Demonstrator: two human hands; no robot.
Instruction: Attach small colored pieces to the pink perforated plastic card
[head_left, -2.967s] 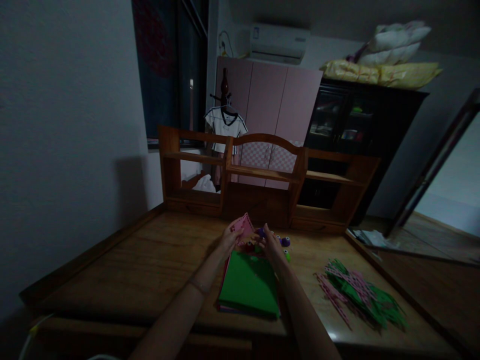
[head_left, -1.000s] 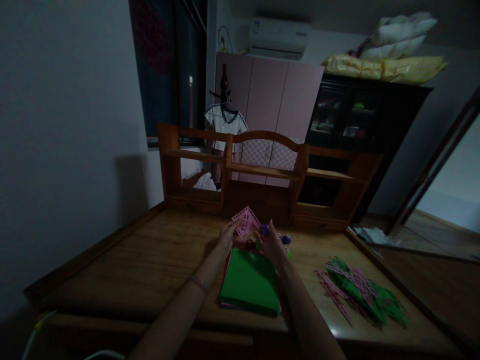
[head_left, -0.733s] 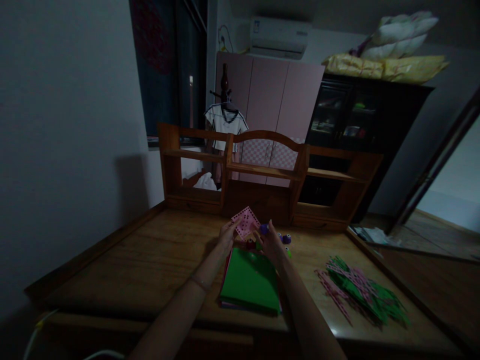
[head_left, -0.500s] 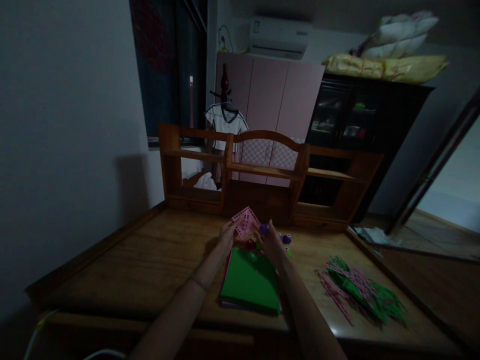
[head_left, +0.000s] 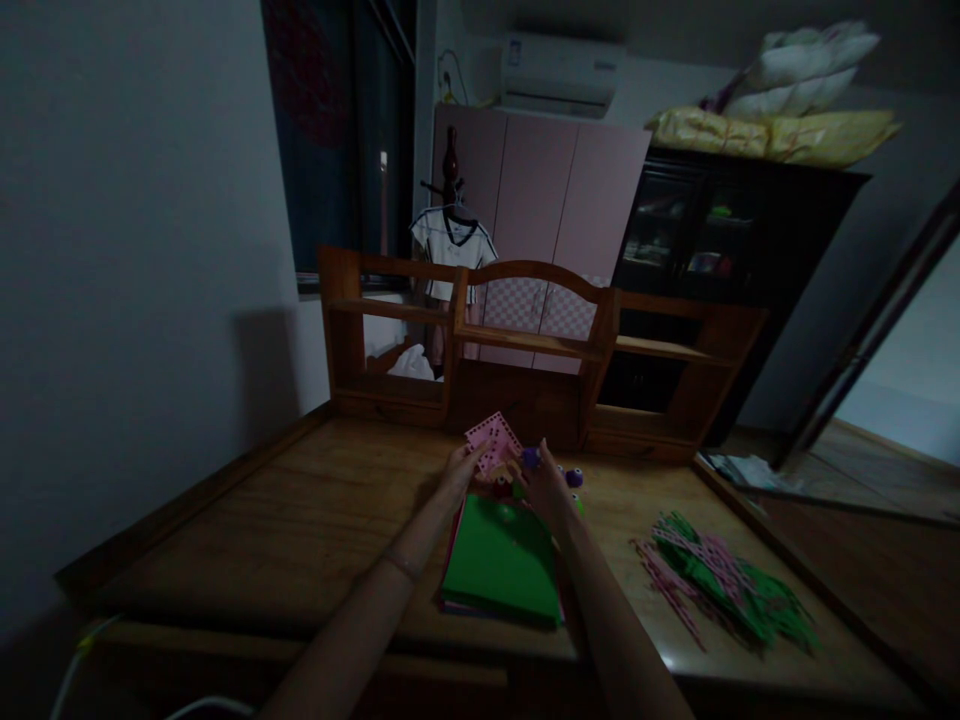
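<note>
My left hand grips the left edge of a pink sheet with rows of holes, thumb lying over its face. The sheet is tilted up above the desk. At the sheet's lower right, my right hand has a small round purple piece between its fingers. Whether the piece touches the sheet I cannot tell. Below the hands lies a stack of coloured sheets, green on top. Beyond the right wrist is a purple piece with a googly eye. Small red and green pieces are partly hidden by my hands.
On the right of the wooden desk lies a heap of green and pink perforated strips. A wooden shelf unit stands along the desk's back edge. A white cable shows at the lower left.
The left thumb has shifted right, further over the face of the pink sheet. Both hands otherwise stay nearly in place, and the purple piece remains in the right hand.
</note>
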